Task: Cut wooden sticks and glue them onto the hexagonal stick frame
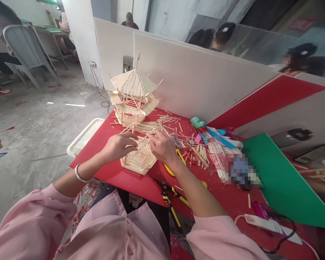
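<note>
We see a pale pink long-sleeved shirt (116, 224), loose cut, soft fabric, lots of folds. Left sleeve (29, 224) is bunched up the forearm in wide creases. Right sleeve (222, 240) has the same colour, and its cuff edge sits high on the arm. Small matching pink buttons (129, 250) run down the front, and we count two or three in view. One thin silver bangle (79, 175) circles the left wrist; it is plain, round and shiny. Left hand (119, 146) and right hand (162, 146) are both bare. Forearms are bare below the cuffs.

A blurred patch (239, 169) masks part of the stick packet (219, 157); the right hand (162, 146) covers part of the stick roof (139, 161).
</note>
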A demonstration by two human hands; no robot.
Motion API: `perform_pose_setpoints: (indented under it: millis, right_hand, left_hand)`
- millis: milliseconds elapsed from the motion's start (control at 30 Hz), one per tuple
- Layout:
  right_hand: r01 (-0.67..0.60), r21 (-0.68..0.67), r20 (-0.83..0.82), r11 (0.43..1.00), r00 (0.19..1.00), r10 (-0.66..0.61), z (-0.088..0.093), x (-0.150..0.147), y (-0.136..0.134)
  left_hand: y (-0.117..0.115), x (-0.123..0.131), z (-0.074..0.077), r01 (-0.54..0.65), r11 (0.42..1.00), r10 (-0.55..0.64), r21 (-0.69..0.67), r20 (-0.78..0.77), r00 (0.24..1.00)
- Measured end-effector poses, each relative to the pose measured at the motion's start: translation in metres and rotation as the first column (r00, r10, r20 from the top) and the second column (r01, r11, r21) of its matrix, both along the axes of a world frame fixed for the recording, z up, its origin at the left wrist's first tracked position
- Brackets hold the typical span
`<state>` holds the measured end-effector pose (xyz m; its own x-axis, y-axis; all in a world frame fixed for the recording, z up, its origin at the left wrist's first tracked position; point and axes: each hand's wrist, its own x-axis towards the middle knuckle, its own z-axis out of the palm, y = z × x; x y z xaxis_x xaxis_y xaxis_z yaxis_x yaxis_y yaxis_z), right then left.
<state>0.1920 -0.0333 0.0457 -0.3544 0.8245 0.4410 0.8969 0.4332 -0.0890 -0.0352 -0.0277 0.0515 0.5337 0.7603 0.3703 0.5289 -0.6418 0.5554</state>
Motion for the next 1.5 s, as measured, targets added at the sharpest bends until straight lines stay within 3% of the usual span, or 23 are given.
perform_pose_setpoints:
  millis: [300,533,1500]
  right_hand:
    - [-0.012,0.031,0.006,0.999,1.0,0.012,-0.001,-0.001,0.001]
    - [-0.013,-0.005,-0.006,1.0,1.0,0.013,-0.002,0.0,0.001]
    - [0.001,-0.009,0.021,1.0,1.0,-0.001,-0.002,0.0,0.001]
  left_hand:
    - [-0.003,-0.013,-0.007,0.163,0.985,-0.168,0.049,0.1,0.981]
    - [-0.001,-0.015,0.0,0.207,0.978,-0.207,0.006,0.075,0.975]
    - [-0.001,-0.017,0.001,0.214,0.977,-0.214,0.007,0.024,0.977]
